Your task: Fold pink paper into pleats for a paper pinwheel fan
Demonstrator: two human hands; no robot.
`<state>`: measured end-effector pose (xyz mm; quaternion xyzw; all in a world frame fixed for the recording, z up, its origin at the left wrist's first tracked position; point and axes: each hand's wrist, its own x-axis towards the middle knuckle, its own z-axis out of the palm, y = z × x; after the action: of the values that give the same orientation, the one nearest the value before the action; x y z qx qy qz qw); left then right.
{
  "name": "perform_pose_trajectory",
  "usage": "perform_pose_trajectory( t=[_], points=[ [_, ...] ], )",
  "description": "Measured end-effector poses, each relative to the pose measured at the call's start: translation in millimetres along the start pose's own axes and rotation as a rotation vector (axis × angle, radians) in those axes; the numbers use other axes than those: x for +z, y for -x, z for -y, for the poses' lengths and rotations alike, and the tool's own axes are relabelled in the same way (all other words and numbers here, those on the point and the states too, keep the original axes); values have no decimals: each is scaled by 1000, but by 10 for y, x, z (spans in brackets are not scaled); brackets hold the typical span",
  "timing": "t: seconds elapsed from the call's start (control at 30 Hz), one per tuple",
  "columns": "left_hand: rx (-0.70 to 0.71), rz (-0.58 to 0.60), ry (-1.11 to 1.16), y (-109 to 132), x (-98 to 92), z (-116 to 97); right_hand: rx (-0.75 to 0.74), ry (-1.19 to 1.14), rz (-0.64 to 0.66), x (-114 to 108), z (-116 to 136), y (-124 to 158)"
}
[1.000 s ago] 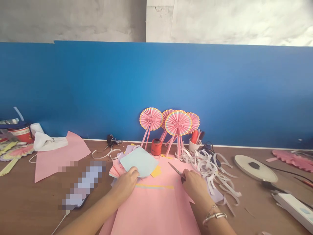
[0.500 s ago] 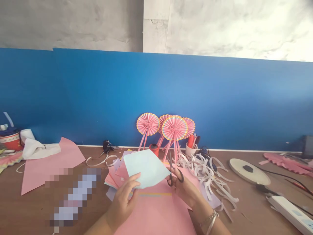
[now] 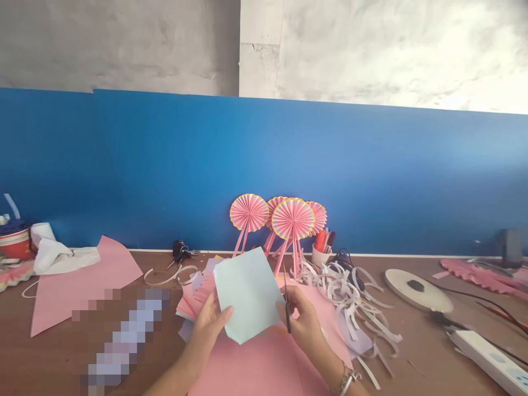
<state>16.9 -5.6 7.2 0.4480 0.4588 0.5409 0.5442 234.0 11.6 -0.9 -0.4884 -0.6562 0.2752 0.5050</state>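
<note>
A pale blue sheet of paper (image 3: 249,297), with one corner cut off at the bottom, is held up over the pink sheets (image 3: 247,363). My left hand (image 3: 208,324) is closed on its left edge, thumb on the face and fingers behind. In my right hand (image 3: 303,319) are dark-handled scissors (image 3: 287,308), blades pointing up beside the paper's right edge. The right fingers are also close to that edge; whether they pinch it I cannot tell. Loose pink folded paper (image 3: 192,300) lies behind my left hand.
Several pleated pink paper fans (image 3: 248,213) stand against the blue partition (image 3: 185,154). Curled white paper strips (image 3: 342,289) are heaped at right, near a white cup (image 3: 320,254) of pens. Farther right are a round pale disc (image 3: 418,290) and a power strip (image 3: 490,355).
The blue paper has turned and come lower, facing me more squarely. My left thumb now lies on its face. The scissors have swung from slanted to nearly upright, and my view has shifted slightly.
</note>
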Motion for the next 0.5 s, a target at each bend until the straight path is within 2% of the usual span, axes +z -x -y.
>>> perform_pose_trajectory(
  t=[0.07,0.1,0.23,0.37,0.5],
  points=[
    [-82,74,-26,-22,-10,-1,-3,-7,0,13,-19,0],
    [-103,75,-49,-34,-25,5,8,-8,-5,13,-31,-6],
    [-90,-81,-35,-86,-118,-7,141,-14,5,-24,-80,-46],
    [-48,-199,46,-133,-202,-101,263,-59,156,-83,-78,-57],
    [-19,-272,35,-165,-258,-141,273,-145,347,-91,-43,-24]
  ],
)
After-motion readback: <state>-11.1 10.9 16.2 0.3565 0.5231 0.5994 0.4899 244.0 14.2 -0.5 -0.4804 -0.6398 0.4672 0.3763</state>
